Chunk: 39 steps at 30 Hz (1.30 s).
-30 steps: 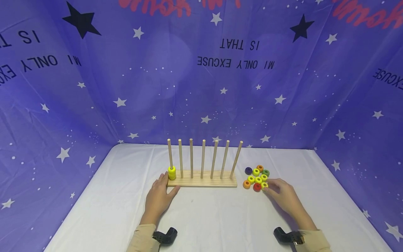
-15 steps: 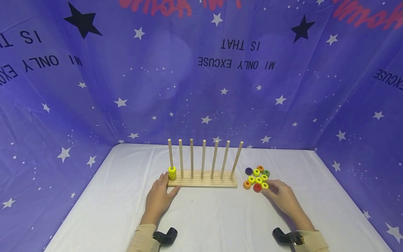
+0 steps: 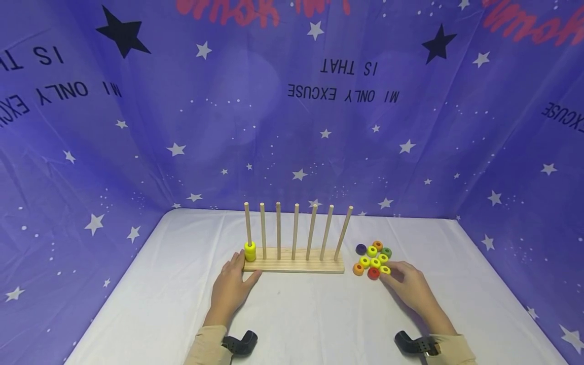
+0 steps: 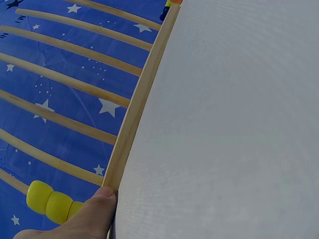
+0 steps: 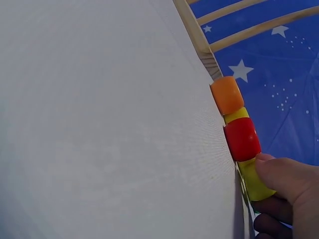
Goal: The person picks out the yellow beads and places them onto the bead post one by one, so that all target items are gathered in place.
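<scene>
A wooden peg stand [image 3: 294, 266] with several upright pegs is on the table; yellow beads [image 3: 250, 252] are stacked on its leftmost peg. My left hand [image 3: 229, 288] holds the stand's left end, the thumb along the front edge and the fingers at the side. In the left wrist view that thumb [image 4: 99, 206] presses the base beside the yellow beads [image 4: 59, 206]. To the right of the stand, my right hand [image 3: 410, 285] pinches a yellow bead [image 5: 255, 181] at the near right of a loose group. Its fingertips behind the bead are partly hidden.
Loose beads lie close around the pinched one: a red bead [image 3: 373, 274], orange beads [image 3: 358, 269], a green bead [image 3: 387, 252], a dark blue bead [image 3: 361, 249] and several yellow ones. A purple starred cloth [image 3: 292, 126] hangs behind the white table [image 3: 310, 314].
My right hand has shifted slightly left, its thumb and fingers coming onto the near yellow bead. My left hand stays on the stand; the whole view has drifted slightly.
</scene>
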### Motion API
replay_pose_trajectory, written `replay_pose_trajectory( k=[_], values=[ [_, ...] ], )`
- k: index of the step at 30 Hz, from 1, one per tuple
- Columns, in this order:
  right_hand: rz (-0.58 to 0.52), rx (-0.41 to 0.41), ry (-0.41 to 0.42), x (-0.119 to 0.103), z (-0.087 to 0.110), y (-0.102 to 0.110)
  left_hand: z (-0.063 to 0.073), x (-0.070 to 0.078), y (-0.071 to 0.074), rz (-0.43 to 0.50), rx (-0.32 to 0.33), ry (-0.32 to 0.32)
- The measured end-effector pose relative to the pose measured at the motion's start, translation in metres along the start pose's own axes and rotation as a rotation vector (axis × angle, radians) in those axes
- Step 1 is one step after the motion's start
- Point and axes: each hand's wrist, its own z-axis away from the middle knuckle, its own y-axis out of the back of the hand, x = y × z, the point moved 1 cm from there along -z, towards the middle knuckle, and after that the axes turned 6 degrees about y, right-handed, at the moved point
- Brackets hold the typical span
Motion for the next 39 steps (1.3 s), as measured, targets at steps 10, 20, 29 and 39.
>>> replay_pose_trajectory(
  k=[10,20,29,39],
  values=[
    [-0.064,0.036,0.056,-0.007,-0.007,0.016,-0.002,-0.001,-0.002,-0.012,-0.001,0.001],
    [-0.059,0.107,0.133,-0.024,-0.026,0.036,-0.002,0.0,-0.001,-0.015,-0.002,0.002],
    [-0.046,0.135,0.153,-0.049,-0.044,0.054,-0.001,-0.001,-0.002,-0.007,0.003,0.004],
    [-0.03,0.156,0.213,-0.074,-0.065,0.07,-0.002,-0.001,-0.002,-0.014,0.0,0.003]
  ],
)
